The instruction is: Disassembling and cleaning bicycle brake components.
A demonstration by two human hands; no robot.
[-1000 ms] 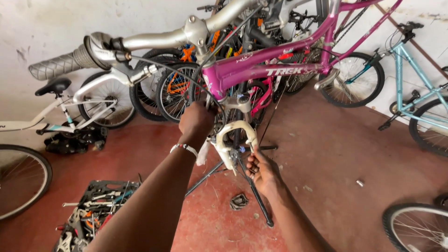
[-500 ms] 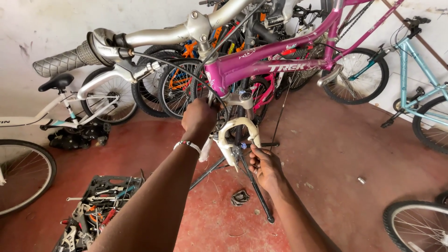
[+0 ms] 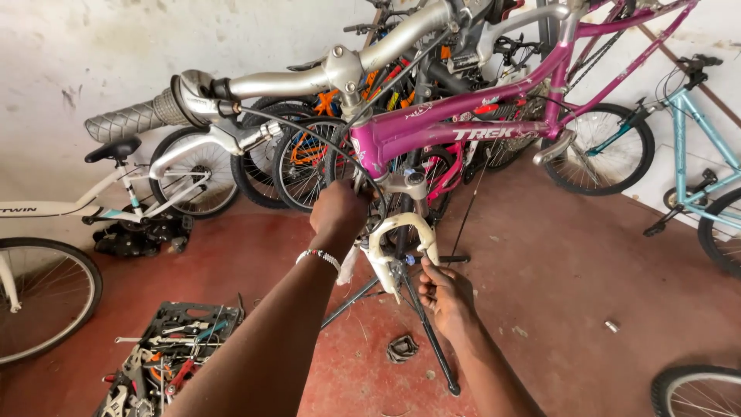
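Note:
A magenta bicycle frame with silver handlebars hangs on a black repair stand, its front wheel absent. My left hand is closed around the upper left leg of the white front fork. My right hand is lower, its fingertips pinched on a small part at the fork's brake mount, beside the stand's leg. A beaded bracelet sits on my left wrist.
An open tool case full of tools lies on the red floor at lower left. A white bicycle stands left, a light blue one right, several more behind. A small dark part lies under the fork.
The view has shifted slightly, so the bike sits a little lower in frame. Both hands stay at the fork, the right one still working at the brake mount.

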